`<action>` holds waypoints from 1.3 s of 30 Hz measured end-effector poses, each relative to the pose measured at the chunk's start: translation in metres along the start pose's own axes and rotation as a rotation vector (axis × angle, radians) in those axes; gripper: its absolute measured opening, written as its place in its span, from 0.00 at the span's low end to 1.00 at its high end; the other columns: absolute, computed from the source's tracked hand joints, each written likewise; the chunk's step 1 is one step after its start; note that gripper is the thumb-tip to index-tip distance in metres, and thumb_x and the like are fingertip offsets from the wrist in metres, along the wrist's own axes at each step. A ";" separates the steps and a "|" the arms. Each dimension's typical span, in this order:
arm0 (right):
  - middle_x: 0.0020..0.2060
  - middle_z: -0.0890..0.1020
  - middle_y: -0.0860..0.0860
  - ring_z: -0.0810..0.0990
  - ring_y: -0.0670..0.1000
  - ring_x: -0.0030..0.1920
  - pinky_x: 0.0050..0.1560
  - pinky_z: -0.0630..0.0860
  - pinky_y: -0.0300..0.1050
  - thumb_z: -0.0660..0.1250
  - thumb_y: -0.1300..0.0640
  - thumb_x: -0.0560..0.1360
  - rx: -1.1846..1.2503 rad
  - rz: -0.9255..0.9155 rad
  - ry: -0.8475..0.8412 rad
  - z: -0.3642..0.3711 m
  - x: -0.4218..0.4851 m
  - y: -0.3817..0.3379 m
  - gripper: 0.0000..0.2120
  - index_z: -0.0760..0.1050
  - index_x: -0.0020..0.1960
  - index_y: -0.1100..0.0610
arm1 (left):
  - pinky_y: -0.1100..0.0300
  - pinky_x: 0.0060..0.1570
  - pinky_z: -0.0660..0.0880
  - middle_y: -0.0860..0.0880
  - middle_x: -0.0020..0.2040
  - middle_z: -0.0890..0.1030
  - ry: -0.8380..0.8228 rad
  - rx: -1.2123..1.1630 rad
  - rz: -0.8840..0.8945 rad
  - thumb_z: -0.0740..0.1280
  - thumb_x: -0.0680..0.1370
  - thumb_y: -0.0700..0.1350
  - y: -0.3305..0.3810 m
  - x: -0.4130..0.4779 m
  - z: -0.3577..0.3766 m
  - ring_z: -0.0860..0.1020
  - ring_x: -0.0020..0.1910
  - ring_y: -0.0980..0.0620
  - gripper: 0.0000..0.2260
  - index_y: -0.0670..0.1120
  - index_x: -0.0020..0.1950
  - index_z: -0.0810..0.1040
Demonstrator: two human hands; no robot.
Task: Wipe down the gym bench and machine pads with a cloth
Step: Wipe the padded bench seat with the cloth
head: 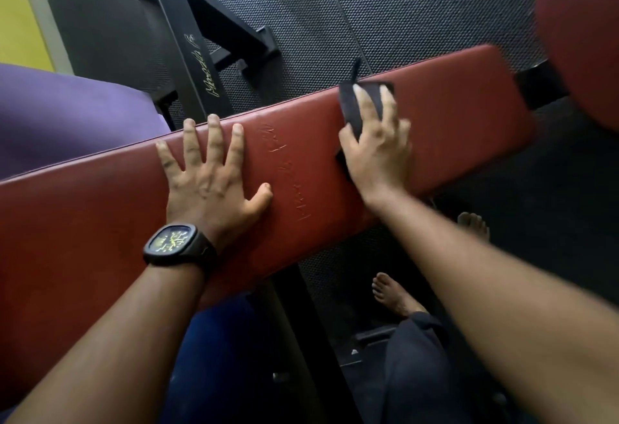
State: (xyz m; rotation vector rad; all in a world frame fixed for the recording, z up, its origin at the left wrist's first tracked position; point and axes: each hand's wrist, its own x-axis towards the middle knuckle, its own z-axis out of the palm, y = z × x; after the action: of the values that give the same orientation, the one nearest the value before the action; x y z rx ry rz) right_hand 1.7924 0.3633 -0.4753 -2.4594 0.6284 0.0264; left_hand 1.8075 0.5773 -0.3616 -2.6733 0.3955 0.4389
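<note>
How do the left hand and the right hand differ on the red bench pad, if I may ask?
The left hand lies bare on the bench pad with fingers spread wide; the right hand presses a dark cloth. The left wrist wears a watch; the right wrist is bare. Both rest palm-down.

Dark cloth (pixel 363 102) lies flat on the red bench (pixel 301 155).

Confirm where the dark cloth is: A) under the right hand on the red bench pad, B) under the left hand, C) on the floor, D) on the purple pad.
A: the right hand presses the dark cloth onto the red bench pad; the left hand lies bare on it.
</note>
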 end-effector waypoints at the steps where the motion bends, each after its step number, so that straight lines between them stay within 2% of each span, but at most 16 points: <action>1: 0.78 0.66 0.52 0.76 0.63 0.56 0.56 0.76 0.56 0.60 0.43 0.75 0.010 0.060 0.035 0.000 -0.023 -0.001 0.29 0.67 0.76 0.43 | 0.26 0.73 0.46 0.41 0.83 0.52 -0.004 -0.016 -0.004 0.48 0.72 0.72 0.005 0.003 -0.001 0.49 0.81 0.35 0.45 0.48 0.83 0.54; 4: 0.77 0.66 0.53 0.75 0.62 0.54 0.55 0.75 0.55 0.64 0.44 0.74 0.053 -0.021 0.001 -0.009 -0.083 -0.014 0.29 0.69 0.75 0.43 | 0.26 0.73 0.46 0.42 0.83 0.52 -0.001 -0.036 0.015 0.46 0.73 0.71 0.023 0.014 0.000 0.49 0.81 0.37 0.45 0.45 0.83 0.53; 7: 0.77 0.67 0.51 0.75 0.62 0.55 0.52 0.76 0.56 0.66 0.43 0.72 0.084 -0.473 -0.064 -0.011 -0.060 -0.016 0.29 0.72 0.74 0.41 | 0.25 0.72 0.47 0.41 0.83 0.53 -0.001 -0.054 0.021 0.46 0.73 0.69 0.040 0.023 0.002 0.50 0.81 0.37 0.44 0.44 0.83 0.54; 9: 0.77 0.69 0.50 0.76 0.62 0.54 0.48 0.78 0.57 0.65 0.42 0.72 0.015 -0.651 -0.053 -0.009 -0.021 -0.009 0.29 0.72 0.73 0.40 | 0.25 0.72 0.47 0.41 0.83 0.53 -0.001 -0.052 0.013 0.46 0.73 0.69 0.048 0.027 0.004 0.50 0.82 0.37 0.44 0.44 0.83 0.54; 11: 0.78 0.67 0.49 0.76 0.62 0.55 0.48 0.79 0.57 0.63 0.41 0.72 -0.045 -0.576 -0.085 -0.007 0.003 0.004 0.30 0.69 0.75 0.38 | 0.26 0.72 0.47 0.41 0.83 0.52 0.010 -0.032 0.004 0.46 0.75 0.69 0.050 0.027 0.006 0.50 0.82 0.38 0.43 0.43 0.83 0.53; 15: 0.78 0.66 0.52 0.76 0.62 0.56 0.55 0.78 0.58 0.62 0.43 0.75 0.019 -0.048 0.010 -0.006 -0.017 0.028 0.30 0.67 0.77 0.42 | 0.25 0.72 0.47 0.41 0.83 0.53 0.030 -0.027 -0.008 0.47 0.76 0.70 0.053 0.026 0.008 0.51 0.81 0.37 0.42 0.44 0.82 0.54; 17: 0.77 0.67 0.54 0.76 0.63 0.54 0.56 0.77 0.57 0.63 0.45 0.74 0.038 0.053 0.032 -0.007 -0.050 0.026 0.30 0.69 0.76 0.45 | 0.26 0.72 0.47 0.41 0.83 0.53 0.032 -0.018 -0.006 0.47 0.76 0.69 0.055 0.027 0.007 0.51 0.81 0.38 0.42 0.44 0.83 0.54; 19: 0.77 0.66 0.55 0.75 0.63 0.54 0.56 0.75 0.56 0.64 0.46 0.74 0.087 -0.055 0.002 -0.011 -0.077 0.018 0.30 0.70 0.75 0.46 | 0.26 0.72 0.48 0.40 0.83 0.54 0.036 -0.011 0.007 0.47 0.76 0.69 0.057 0.028 0.007 0.52 0.81 0.38 0.42 0.44 0.83 0.54; 21: 0.77 0.67 0.54 0.74 0.63 0.55 0.57 0.76 0.58 0.65 0.47 0.73 0.127 -0.360 -0.055 -0.012 -0.075 0.014 0.29 0.72 0.74 0.44 | 0.27 0.73 0.48 0.40 0.83 0.55 0.040 -0.017 0.013 0.47 0.76 0.69 0.056 0.029 0.008 0.53 0.81 0.38 0.42 0.44 0.83 0.55; 23: 0.77 0.69 0.52 0.75 0.64 0.55 0.53 0.77 0.59 0.65 0.47 0.72 0.117 -0.593 -0.072 -0.009 -0.041 0.013 0.28 0.73 0.73 0.42 | 0.27 0.73 0.48 0.40 0.82 0.55 0.046 -0.022 0.015 0.48 0.75 0.69 0.055 0.028 0.009 0.53 0.81 0.38 0.42 0.44 0.82 0.55; 25: 0.76 0.69 0.51 0.76 0.64 0.54 0.49 0.78 0.58 0.62 0.44 0.71 0.020 -0.672 -0.060 -0.007 0.003 0.015 0.29 0.72 0.73 0.40 | 0.28 0.73 0.48 0.41 0.82 0.55 0.047 -0.008 0.016 0.49 0.76 0.68 0.056 0.029 0.009 0.53 0.81 0.38 0.41 0.44 0.82 0.55; 27: 0.78 0.67 0.49 0.76 0.63 0.55 0.48 0.79 0.57 0.61 0.42 0.71 -0.057 -0.587 -0.087 -0.007 0.036 0.026 0.31 0.68 0.75 0.38 | 0.27 0.73 0.48 0.41 0.83 0.55 0.041 0.004 0.019 0.49 0.76 0.68 0.056 0.029 0.008 0.53 0.81 0.39 0.41 0.45 0.83 0.55; 29: 0.79 0.64 0.49 0.76 0.62 0.58 0.53 0.79 0.58 0.60 0.41 0.73 -0.033 -0.346 -0.095 -0.006 0.047 0.039 0.32 0.64 0.77 0.37 | 0.27 0.73 0.49 0.42 0.83 0.55 0.036 0.017 0.027 0.49 0.76 0.68 0.056 0.029 0.008 0.53 0.81 0.39 0.40 0.46 0.83 0.55; 33: 0.77 0.66 0.55 0.76 0.64 0.55 0.56 0.76 0.58 0.60 0.44 0.75 0.013 0.050 0.027 -0.004 -0.002 0.047 0.30 0.68 0.77 0.44 | 0.28 0.73 0.50 0.41 0.82 0.57 0.041 0.011 0.031 0.50 0.76 0.68 0.056 0.029 0.006 0.55 0.81 0.39 0.39 0.47 0.82 0.58; 36: 0.77 0.67 0.56 0.75 0.63 0.54 0.61 0.72 0.55 0.64 0.46 0.74 0.132 0.012 -0.006 -0.011 -0.060 0.028 0.29 0.71 0.75 0.46 | 0.28 0.73 0.50 0.41 0.82 0.57 0.037 0.009 0.025 0.51 0.76 0.68 0.055 0.029 0.005 0.55 0.81 0.39 0.39 0.47 0.82 0.58; 39: 0.77 0.67 0.53 0.74 0.61 0.56 0.60 0.75 0.54 0.65 0.44 0.73 0.236 -0.248 -0.093 -0.017 -0.058 0.010 0.28 0.73 0.74 0.43 | 0.29 0.73 0.50 0.42 0.82 0.57 0.045 0.002 0.026 0.51 0.76 0.67 0.055 0.029 0.006 0.55 0.81 0.39 0.39 0.47 0.82 0.58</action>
State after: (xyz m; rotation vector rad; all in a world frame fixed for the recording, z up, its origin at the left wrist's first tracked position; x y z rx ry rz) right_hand 1.7341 0.3723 -0.4578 -2.2740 0.2670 -0.0297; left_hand 1.8135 0.5253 -0.3961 -2.6831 0.4445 0.3872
